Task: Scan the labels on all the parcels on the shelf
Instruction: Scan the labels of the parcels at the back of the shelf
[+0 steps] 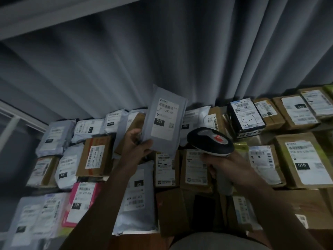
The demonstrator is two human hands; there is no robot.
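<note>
My left hand (137, 147) grips the lower left corner of a grey poly-mailer parcel (163, 105) and holds it upright above the shelf, its white label marked 231 facing me. My right hand (221, 164) grips the handle of a black and grey barcode scanner (210, 140) with a red button on top. The scanner's head sits just right of the parcel's lower edge. Many other labelled parcels lie flat on the shelf below both hands.
Brown cardboard boxes (304, 163) fill the right side, along with a black box (246, 118). Grey and white mailers (55, 137) and a pink mailer (81, 201) lie at the left. A grey curtain (162, 51) hangs behind the shelf.
</note>
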